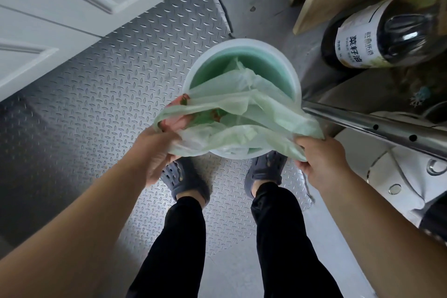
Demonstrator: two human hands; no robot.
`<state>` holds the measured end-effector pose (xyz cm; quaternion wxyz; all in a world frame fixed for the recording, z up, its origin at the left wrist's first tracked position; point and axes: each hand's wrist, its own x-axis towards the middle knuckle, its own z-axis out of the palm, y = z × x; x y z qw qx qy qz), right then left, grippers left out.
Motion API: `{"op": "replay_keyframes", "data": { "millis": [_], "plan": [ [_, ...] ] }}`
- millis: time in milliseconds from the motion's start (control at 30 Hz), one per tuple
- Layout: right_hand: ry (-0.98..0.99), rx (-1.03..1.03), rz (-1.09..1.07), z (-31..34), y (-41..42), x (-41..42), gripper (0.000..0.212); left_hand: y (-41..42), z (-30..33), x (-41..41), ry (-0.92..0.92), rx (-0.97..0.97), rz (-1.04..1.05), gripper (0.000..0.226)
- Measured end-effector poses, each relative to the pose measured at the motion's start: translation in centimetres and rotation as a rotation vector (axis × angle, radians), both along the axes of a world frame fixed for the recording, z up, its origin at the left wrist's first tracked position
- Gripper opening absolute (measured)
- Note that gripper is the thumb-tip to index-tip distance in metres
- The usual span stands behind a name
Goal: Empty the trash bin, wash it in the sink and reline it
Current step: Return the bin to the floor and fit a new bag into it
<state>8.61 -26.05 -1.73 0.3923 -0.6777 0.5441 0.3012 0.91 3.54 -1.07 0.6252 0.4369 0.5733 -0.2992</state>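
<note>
**Both hands hold green liner over bin**

Trash bin (242,60), round, pale rim, green inside, stands on the diamond-plate metal floor (116,84) just ahead of the person's feet. Thin translucent green bag (242,113) is partly in the bin; its upper part is spread out above the near half of the rim, between the two hands.

Left hand (157,152) is at the near-left of the bin, fingers curled under the bag's left edge, gripping it. Something pink-red with green bits shows through the plastic just above this hand; cannot tell what it is.

Right hand (321,162) is at the near-right of the bin, fingers closed round the bag's right edge, gripping it. Both hands sit on the near side of the bin, well apart from each other, with the bag stretched between them.

Grey perforated clogs (183,181), black trousers, one foot under each hand, toes close to the bin's near wall.

Right side: metal bar (377,126) running diagonally just past the bin's right rim; dark oil bottle (387,36) with white label lying on its side above it. White panelled door (48,7) upper left.
</note>
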Motion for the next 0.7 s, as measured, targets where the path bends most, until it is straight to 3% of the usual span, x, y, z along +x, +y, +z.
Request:
{"op": "replay_keyframes", "data": {
  "millis": [67, 133, 300, 467, 533, 600, 700],
  "plan": [
    [0.078, 0.021, -0.076, -0.3, -0.1, -0.4, 0.036, -0.3, -0.8, -0.7, 0.082, 0.103, -0.213, 0.042],
    [0.166, 0.039, -0.105, -0.4, -0.2, -0.8, 0.028, -0.6, -1.5, -1.2, 0.147, 0.144, -0.265, 0.038],
    [0.317, 0.26, -0.254, 0.2, -0.9, -2.1, 0.016, -1.4, -1.7, -1.1, 0.32, -0.068, 0.136, 0.014],
    [0.175, 0.541, -0.798, 1.4, -1.4, -2.2, 0.011, -1.5, -1.6, -1.4, 0.295, -0.283, 0.668, 0.012],
    [0.116, 0.579, -0.881, 1.6, -1.5, -2.2, 0.019, -1.5, -1.8, -2.0, 0.274, -0.267, 0.709, 0.014],
    [0.066, 0.561, -0.913, 1.3, -1.4, -2.4, 0.003, -1.4, -1.9, -2.6, 0.264, -0.259, 0.739, 0.019],
    [0.076, 0.507, -0.775, 0.6, -1.3, -2.7, 0.008, -1.1, -2.1, -3.4, 0.236, -0.27, 0.703, 0.039]
  ]
}}
